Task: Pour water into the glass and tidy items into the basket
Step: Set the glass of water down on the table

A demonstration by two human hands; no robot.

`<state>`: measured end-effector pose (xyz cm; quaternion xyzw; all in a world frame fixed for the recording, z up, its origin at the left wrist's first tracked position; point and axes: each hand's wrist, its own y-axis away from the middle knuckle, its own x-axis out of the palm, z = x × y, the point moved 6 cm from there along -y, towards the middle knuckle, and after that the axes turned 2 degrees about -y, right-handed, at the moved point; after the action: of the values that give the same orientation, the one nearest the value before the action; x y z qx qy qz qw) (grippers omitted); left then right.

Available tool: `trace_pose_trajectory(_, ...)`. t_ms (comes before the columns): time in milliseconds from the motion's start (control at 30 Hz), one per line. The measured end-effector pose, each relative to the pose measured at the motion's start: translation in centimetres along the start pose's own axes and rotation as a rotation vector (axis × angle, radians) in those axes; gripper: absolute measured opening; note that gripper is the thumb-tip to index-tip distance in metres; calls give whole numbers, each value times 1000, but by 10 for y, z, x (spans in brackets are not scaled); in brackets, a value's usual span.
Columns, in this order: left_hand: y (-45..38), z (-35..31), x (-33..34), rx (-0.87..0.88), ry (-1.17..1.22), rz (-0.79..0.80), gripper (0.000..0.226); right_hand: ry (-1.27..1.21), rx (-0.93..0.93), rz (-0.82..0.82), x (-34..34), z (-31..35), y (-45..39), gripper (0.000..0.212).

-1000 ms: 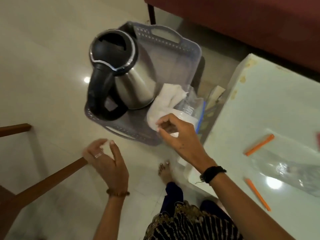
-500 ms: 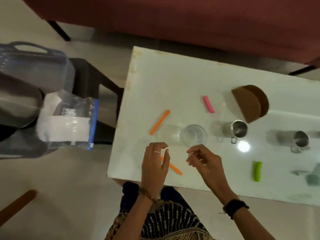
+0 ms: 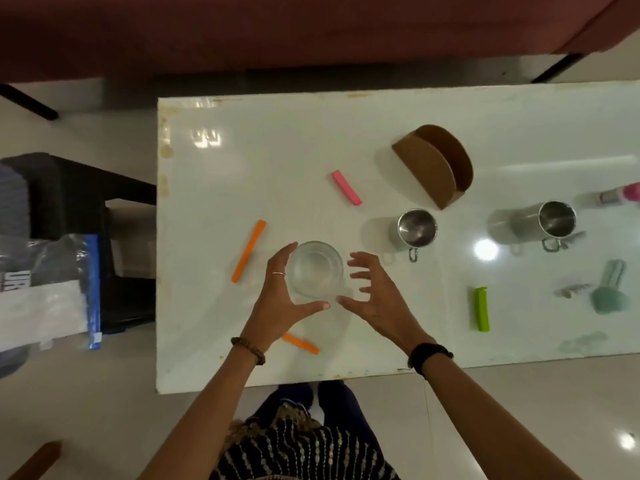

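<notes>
A clear glass [image 3: 315,270] stands on the white table [image 3: 214,323], near its front edge. My left hand [image 3: 278,306] curls around the glass's left and near side, with the thumb under its rim. My right hand [image 3: 377,296] hovers just right of the glass with fingers spread and nothing in it. The grey basket [image 3: 14,202] shows only partly at the far left edge, on a black stool [image 3: 79,188]. A clear plastic bag with a blue zip strip [image 3: 52,292] hangs over the basket's side.
On the table lie two orange sticks [image 3: 249,251] [image 3: 300,344], a pink one [image 3: 347,192] and a green one [image 3: 482,309]. A brown cardboard holder [image 3: 436,168], two steel mugs [image 3: 415,226] [image 3: 554,220], a teal object [image 3: 611,292] and a small bottle [image 3: 620,195] stand to the right. A red sofa [image 3: 311,29] runs behind.
My view swung from the basket with the kettle to the table. Both hands moved forward from the table's front edge to either side of the glass, and the left one closed around it.
</notes>
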<state>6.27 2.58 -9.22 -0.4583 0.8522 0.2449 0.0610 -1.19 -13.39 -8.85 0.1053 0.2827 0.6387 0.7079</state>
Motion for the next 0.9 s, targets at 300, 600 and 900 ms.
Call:
trace_pose_trajectory(300,-16,4,1,14,-92,72,98,60,-90,139,24,9,-26,90)
trace_pose_trajectory(600,-17,-10,-12,39,-214,27,97,150,-204,120,17,25,-34,88)
trace_pose_trajectory(900,-37,-122,11,217,-241,-24,86,307,-407,71,-82,84,-25,88)
